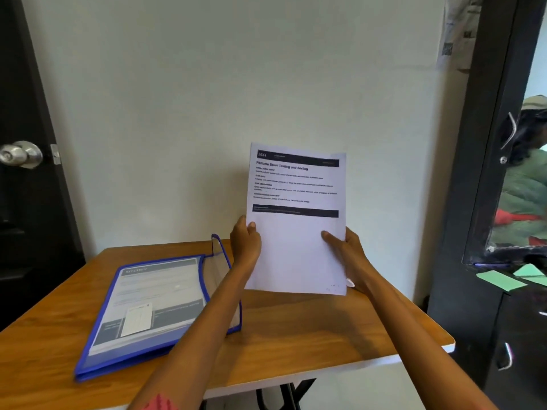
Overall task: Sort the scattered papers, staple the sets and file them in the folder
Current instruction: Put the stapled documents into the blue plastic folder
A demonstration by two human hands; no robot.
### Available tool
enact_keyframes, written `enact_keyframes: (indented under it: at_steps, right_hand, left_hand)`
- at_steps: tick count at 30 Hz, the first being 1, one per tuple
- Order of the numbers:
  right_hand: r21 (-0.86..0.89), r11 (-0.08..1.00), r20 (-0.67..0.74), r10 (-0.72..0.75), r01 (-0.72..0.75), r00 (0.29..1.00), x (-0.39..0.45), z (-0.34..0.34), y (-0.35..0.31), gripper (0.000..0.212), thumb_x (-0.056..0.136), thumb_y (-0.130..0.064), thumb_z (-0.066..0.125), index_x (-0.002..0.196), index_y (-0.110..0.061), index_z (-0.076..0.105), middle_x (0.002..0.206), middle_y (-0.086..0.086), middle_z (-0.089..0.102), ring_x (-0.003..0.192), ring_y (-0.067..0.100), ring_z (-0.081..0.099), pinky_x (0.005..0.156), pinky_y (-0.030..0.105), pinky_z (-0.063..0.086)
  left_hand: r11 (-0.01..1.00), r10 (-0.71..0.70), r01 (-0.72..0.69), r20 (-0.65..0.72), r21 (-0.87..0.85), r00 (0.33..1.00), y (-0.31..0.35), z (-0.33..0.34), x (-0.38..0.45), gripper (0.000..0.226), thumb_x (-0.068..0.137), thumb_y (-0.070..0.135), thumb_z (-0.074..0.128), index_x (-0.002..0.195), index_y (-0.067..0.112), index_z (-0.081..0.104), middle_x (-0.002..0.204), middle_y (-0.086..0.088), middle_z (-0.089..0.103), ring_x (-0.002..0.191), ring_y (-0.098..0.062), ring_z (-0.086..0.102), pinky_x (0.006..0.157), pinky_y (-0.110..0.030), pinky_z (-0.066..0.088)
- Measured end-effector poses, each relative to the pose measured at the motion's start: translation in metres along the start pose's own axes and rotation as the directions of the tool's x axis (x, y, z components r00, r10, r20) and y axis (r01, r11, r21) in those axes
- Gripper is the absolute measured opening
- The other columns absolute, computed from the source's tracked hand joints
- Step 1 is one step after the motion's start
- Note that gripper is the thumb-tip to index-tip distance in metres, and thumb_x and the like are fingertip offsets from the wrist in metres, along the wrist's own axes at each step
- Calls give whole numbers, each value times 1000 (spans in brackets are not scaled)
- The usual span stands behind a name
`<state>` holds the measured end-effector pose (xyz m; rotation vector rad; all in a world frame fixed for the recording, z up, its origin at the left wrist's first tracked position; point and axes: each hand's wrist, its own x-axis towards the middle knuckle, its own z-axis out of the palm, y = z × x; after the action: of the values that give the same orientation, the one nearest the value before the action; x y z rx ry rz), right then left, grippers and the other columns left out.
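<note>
Held upright above the table [296, 344]: 1 printed paper [296, 232], pinched at its lower side edges by left hand [245, 242] and right hand [349, 255], 1 blue folder [154, 306] at 8 o'clock.

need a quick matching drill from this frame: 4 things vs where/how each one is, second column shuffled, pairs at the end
Things:
1. printed sheet
2. blue folder
3. door knob
4. green paper slips

Places or states:
A. lies flat on the wooden table, a page visible through its clear cover
B. on the dark cabinet at the right edge
C. held upright above the table, left hand and right hand gripping its sides
D. on the dark door at the left edge

Pairs: 1-C, 2-A, 3-D, 4-B
</note>
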<state>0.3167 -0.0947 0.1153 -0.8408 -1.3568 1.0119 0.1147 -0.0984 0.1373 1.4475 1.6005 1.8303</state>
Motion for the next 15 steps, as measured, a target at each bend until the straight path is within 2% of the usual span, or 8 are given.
enact_keyframes:
  at_steps: [3, 6, 9, 12, 15]
  right_hand:
    - [11, 1000, 47, 2, -2, 999, -2, 30, -8, 35, 84, -23, 67, 117, -19, 56, 111, 3, 67, 93, 17, 67, 74, 28, 57]
    - [-34, 999, 127, -21, 25, 992, -7, 74, -13, 28, 87, -16, 64, 113, -19, 53, 103, -1, 64, 86, 9, 63, 62, 14, 53]
    - [-121, 990, 180, -47, 70, 983, -10, 123, -8, 27, 89, -14, 60, 115, -17, 52, 98, -4, 60, 82, 3, 58, 62, 13, 49]
    - [-173, 980, 219, -60, 100, 974, -12, 164, 0, 27, 90, -13, 58, 116, -15, 51, 90, -14, 55, 80, 2, 55, 62, 10, 47]
    - [-192, 966, 271, -116, 172, 956, -16, 197, 10, 22, 91, -8, 57, 110, -17, 51, 91, -11, 57, 77, 1, 57, 63, 9, 48]
  left_hand:
    - [999, -10, 8, -51, -38, 999, -8, -33, 15, 26, 96, 2, 37, 113, -2, 57, 114, -15, 61, 105, -31, 57, 86, -32, 46]
    - [996, -67, 61, -114, -59, 991, -30, -73, 22, 25, 94, 0, 41, 110, -2, 60, 110, -17, 63, 103, -35, 58, 90, -38, 47]
    - [995, -95, 90, -205, -34, 974, -47, -112, 19, 27, 95, 0, 42, 117, -5, 57, 116, -20, 60, 109, -36, 55, 90, -36, 43]
    - [992, -120, 125, -281, 1, 952, -64, -146, 18, 29, 96, 1, 43, 121, -6, 54, 118, -21, 59, 111, -40, 53, 92, -39, 42]
    - [983, -161, 180, -337, 26, 928, -87, -171, 26, 27, 96, 4, 45, 119, -5, 55, 116, -23, 60, 106, -41, 55, 92, -44, 45]
